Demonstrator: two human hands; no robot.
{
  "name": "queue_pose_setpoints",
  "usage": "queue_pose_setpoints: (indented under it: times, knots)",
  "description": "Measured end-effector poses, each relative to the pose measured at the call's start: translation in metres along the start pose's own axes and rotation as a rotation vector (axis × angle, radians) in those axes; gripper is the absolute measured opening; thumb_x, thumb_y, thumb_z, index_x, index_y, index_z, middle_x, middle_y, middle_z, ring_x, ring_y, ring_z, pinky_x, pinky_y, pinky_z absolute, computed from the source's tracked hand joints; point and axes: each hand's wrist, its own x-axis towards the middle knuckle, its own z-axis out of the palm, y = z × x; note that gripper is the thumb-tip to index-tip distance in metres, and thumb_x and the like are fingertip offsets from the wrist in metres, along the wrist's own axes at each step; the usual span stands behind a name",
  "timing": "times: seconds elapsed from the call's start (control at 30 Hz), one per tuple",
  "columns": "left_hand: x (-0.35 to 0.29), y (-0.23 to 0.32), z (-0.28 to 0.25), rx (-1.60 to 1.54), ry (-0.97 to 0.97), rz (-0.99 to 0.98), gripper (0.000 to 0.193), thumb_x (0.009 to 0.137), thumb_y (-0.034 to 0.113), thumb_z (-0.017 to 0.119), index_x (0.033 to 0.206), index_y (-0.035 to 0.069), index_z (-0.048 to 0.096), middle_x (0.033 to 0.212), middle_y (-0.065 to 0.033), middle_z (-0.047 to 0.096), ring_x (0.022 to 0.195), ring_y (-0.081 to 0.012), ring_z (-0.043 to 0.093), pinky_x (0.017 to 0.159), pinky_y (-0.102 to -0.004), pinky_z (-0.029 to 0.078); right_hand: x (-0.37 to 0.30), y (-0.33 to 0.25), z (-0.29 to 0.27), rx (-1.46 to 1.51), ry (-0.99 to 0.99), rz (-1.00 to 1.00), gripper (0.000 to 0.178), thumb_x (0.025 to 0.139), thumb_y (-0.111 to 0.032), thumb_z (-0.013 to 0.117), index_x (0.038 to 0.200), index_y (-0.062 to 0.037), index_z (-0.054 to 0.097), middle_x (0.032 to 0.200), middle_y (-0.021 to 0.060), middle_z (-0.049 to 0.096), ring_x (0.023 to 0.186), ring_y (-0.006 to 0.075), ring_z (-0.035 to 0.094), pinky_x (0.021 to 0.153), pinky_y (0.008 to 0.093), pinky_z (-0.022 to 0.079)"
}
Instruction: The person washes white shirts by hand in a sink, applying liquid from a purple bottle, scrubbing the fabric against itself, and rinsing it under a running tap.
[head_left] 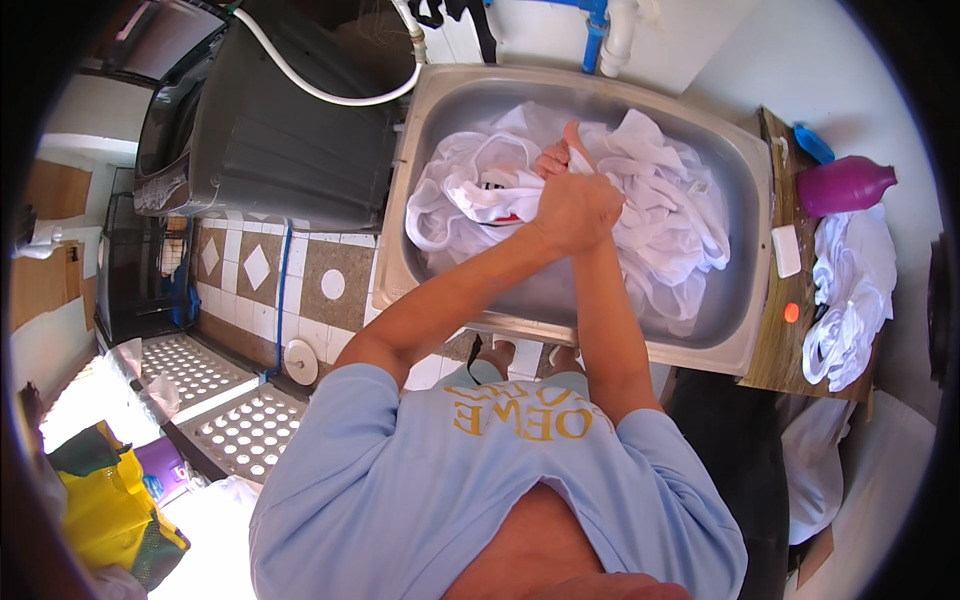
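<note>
A metal sink basin holds a heap of wet white laundry in cloudy water. My forearms meet over its middle. My left hand is closed in a fist around white cloth, just in front of my right hand. My right hand is partly hidden behind it, its fingers curled on the same white garment. Small dark and red marks show on that garment. More white fabric spreads to the left and right of my hands.
On the right, a wooden board carries a purple bottle, a white bar, an orange cap and a white cloth bundle. A dark grey washing machine stands left, with a white hose above it.
</note>
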Motion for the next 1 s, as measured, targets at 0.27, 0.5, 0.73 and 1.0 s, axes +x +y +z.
queue_pose_setpoints:
  times: [0.27, 0.5, 0.73, 1.0]
  knots:
    - [0.031, -0.057, -0.021, 0.181, 0.012, -0.141, 0.009, 0.070, 0.016, 0.063, 0.063, 0.011, 0.060, 0.061, -0.0095, 0.060, 0.062, -0.0355, 0.058, 0.060, -0.0429, 0.050, 0.007, 0.018, 0.036, 0.020, 0.519, -0.024, 0.035, 0.093, -0.046, 0.051, 0.090, -0.0114, 0.059, 0.081, 0.0029, 0.059, 0.075, 0.0187, 0.059, 0.066, 0.0330, 0.050]
    - [0.042, -0.067, -0.016, 0.133, -0.066, -0.296, 0.014, 0.076, 0.014, 0.059, 0.066, 0.006, 0.062, 0.061, -0.0178, 0.058, 0.061, -0.0394, 0.058, 0.059, -0.0436, 0.049, 0.004, 0.017, 0.034, 0.183, 0.505, -0.114, 0.022, 0.084, -0.026, 0.065, 0.099, -0.0093, 0.062, 0.098, 0.0053, 0.065, 0.090, 0.0193, 0.063, 0.081, 0.0350, 0.052]
    - [0.030, -0.052, -0.003, 0.171, -0.100, -0.176, 0.011, 0.074, 0.015, 0.060, 0.069, 0.006, 0.064, 0.065, -0.0182, 0.059, 0.061, -0.0361, 0.060, 0.054, -0.0397, 0.048, -0.021, 0.027, -0.011, -0.002, 0.063, -0.397, 0.025, 0.090, -0.026, 0.051, 0.102, -0.0068, 0.061, 0.096, 0.0060, 0.064, 0.088, 0.0194, 0.063, 0.083, 0.0324, 0.051]
    - [0.027, -0.055, 0.016, 0.001, 0.002, 0.039, 0.009, 0.068, 0.013, 0.066, 0.070, 0.005, 0.064, 0.067, -0.0159, 0.060, 0.062, -0.0294, 0.060, 0.058, -0.0353, 0.047, 0.012, -0.003, -0.079, 0.289, -0.012, 0.041, 0.024, 0.091, -0.034, 0.054, 0.083, -0.0123, 0.052, 0.079, 0.0041, 0.057, 0.073, 0.0207, 0.060, 0.068, 0.0385, 0.051]
